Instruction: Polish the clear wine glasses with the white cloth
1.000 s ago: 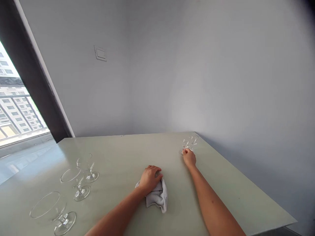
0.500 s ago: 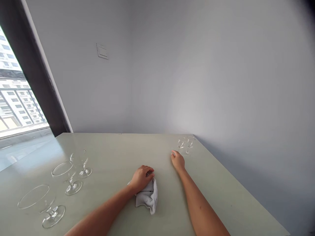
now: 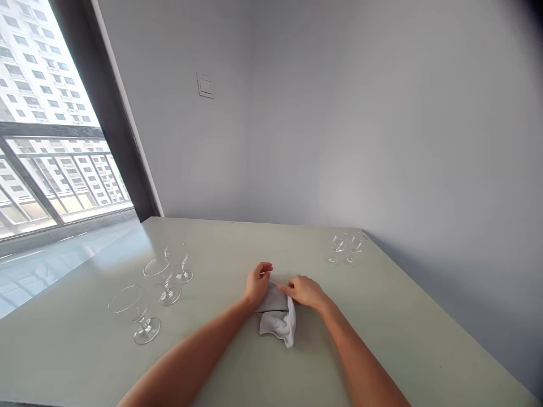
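Observation:
A small, light grey folded cloth (image 3: 274, 301) lies on the table in front of me, its near right corner loose and crumpled. My left hand (image 3: 257, 286) rests at the cloth's left edge, the side of the palm against it. Its fingers curl loosely with a gap to the thumb, and nothing shows between them. From the right, my right hand (image 3: 306, 291) pinches the cloth's upper right edge between thumb and fingers.
On the left of the pale table (image 3: 212, 243) stand three clear stemmed glasses, the nearest glass (image 3: 146, 330) at the front. Two more, including a right-hand glass (image 3: 355, 246), stand near the far right corner. Grey walls (image 3: 297, 141) border the table; a bright window (image 3: 55, 158) is at left.
My right hand has come from near the far right glasses to the cloth and taken its edge. My left hand has shifted from on top of the cloth to its left side. The view has turned left.

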`<action>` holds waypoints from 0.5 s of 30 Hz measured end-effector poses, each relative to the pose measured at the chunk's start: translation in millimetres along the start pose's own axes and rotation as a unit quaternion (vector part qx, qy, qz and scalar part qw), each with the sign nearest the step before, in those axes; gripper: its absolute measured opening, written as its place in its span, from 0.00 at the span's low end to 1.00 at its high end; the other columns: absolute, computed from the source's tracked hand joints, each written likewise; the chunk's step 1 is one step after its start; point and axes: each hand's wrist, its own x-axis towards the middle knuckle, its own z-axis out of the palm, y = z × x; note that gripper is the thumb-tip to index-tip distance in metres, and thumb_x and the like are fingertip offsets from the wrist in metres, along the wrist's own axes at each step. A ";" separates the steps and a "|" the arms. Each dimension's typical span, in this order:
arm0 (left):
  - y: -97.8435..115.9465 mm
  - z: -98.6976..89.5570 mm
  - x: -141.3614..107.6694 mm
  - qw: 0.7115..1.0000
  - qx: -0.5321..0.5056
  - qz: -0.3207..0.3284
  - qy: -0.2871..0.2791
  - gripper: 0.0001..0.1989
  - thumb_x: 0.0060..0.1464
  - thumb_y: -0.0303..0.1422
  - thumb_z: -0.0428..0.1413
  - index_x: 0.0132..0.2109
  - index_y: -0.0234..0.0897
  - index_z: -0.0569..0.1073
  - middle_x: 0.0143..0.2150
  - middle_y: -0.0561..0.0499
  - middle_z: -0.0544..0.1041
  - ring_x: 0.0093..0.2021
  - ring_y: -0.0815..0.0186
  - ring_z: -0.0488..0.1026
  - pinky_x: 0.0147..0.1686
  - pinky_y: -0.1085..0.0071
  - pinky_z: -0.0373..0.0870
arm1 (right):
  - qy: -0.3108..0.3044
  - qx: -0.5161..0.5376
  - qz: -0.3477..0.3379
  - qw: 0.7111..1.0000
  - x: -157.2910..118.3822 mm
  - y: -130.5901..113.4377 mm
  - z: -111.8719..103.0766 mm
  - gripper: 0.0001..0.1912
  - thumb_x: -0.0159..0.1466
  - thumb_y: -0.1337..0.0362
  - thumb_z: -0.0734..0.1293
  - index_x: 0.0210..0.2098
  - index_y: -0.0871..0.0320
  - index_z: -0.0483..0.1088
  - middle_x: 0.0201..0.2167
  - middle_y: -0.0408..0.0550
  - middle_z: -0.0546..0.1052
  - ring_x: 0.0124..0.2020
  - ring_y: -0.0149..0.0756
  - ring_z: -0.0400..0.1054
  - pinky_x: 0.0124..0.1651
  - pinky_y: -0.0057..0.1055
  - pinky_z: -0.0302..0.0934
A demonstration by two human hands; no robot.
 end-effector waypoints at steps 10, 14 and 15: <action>24.5 -24.6 -8.1 0.977 -0.032 0.017 0.212 0.15 0.48 0.28 0.46 0.45 0.39 0.66 0.46 0.47 0.68 0.41 0.69 0.67 0.37 0.72 0.66 | 0.054 0.320 -0.060 0.944 11.8 11.3 15.7 0.14 0.50 0.54 0.65 0.23 0.60 0.63 0.19 0.38 0.64 0.22 0.28 0.56 0.25 0.24 0.49; 21.7 -64.2 -21.5 0.953 0.016 -0.080 0.292 0.25 0.52 0.33 0.45 0.57 0.44 0.51 0.51 0.44 0.62 0.47 0.66 0.65 0.38 0.72 0.66 | 0.109 0.511 -0.025 0.852 14.2 23.9 12.7 0.15 0.48 0.55 0.68 0.30 0.59 0.66 0.24 0.40 0.69 0.24 0.30 0.61 0.28 0.26 0.56; 16.7 -74.3 -24.7 0.944 0.032 -0.106 0.310 0.27 0.53 0.34 0.45 0.59 0.45 0.47 0.51 0.44 0.61 0.48 0.66 0.65 0.39 0.72 0.66 | 0.122 0.544 -0.015 0.830 14.8 25.6 12.4 0.15 0.47 0.55 0.68 0.30 0.58 0.66 0.24 0.40 0.70 0.24 0.31 0.62 0.28 0.27 0.57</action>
